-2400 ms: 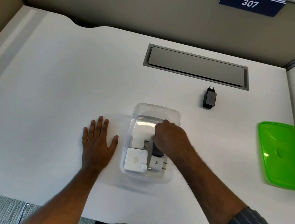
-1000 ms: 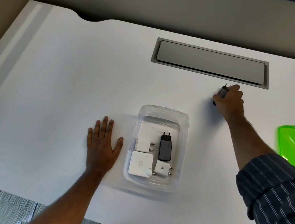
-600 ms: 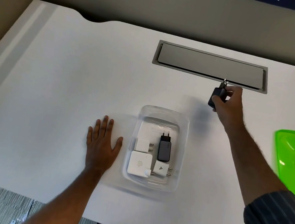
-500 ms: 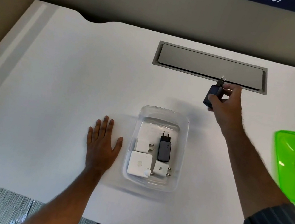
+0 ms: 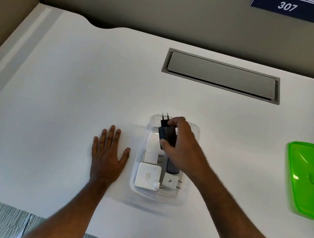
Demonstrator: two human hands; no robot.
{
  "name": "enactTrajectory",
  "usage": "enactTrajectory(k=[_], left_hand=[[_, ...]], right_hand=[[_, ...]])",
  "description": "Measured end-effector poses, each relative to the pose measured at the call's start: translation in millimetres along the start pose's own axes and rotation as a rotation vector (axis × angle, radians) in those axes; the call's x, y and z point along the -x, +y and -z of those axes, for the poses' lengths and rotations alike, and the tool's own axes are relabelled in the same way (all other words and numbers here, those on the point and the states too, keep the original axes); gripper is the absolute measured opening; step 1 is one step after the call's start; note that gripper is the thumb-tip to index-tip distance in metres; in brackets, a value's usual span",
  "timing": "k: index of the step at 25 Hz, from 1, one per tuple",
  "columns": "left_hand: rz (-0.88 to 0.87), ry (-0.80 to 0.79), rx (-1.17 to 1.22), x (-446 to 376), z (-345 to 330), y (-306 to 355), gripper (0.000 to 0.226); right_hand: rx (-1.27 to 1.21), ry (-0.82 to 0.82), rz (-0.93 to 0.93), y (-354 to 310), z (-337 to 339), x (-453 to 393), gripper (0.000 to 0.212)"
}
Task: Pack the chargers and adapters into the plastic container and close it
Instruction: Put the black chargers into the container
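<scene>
- Head view: the right hand [image 5: 179, 143] pinches a black charger [image 5: 167, 135] between thumb and fingers above the far end of the clear plastic container [image 5: 184, 199], which sits near the front edge of the white desk [image 5: 62, 91].
- The charger's long axis runs front to back along the container, with its prongs pointing at the far rim.
- The open floor lies directly below it; the near end holds two small white adapters, a large white charger [image 5: 147, 176] and a dark charger [image 5: 172, 166].
- The left hand [image 5: 108, 152] lies flat, fingers spread, just beside the container's left wall, grasping nothing.
- The green lid [image 5: 313, 180] waits at the desk's right edge, nearer the right hand.
</scene>
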State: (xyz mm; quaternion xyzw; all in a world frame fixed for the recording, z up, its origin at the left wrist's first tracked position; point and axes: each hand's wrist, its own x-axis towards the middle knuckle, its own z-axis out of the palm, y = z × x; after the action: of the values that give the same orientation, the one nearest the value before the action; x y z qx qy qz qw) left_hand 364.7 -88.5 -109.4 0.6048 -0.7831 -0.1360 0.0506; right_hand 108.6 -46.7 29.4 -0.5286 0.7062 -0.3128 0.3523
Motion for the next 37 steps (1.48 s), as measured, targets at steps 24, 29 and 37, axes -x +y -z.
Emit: enactTrajectory(k=[24, 29, 37], left_hand=[[0.003, 0.012, -0.005, -0.2, -2.6, -0.8, 0.074], [0.006, 0.004, -0.006, -0.4, -1.5, 0.5, 0.074], [0.003, -0.042, -0.016, 1.7, 6.3, 4.1, 0.074]], right_hand=[[0.551, -0.132, -0.008, 23.6, -42.8, -21.3, 0.041], [0.433, -0.106, 0.026, 17.6, -19.0, -16.0, 0.030], [0.311, 0.174, 0.182, 21.8, 33.6, 20.7, 0.021]])
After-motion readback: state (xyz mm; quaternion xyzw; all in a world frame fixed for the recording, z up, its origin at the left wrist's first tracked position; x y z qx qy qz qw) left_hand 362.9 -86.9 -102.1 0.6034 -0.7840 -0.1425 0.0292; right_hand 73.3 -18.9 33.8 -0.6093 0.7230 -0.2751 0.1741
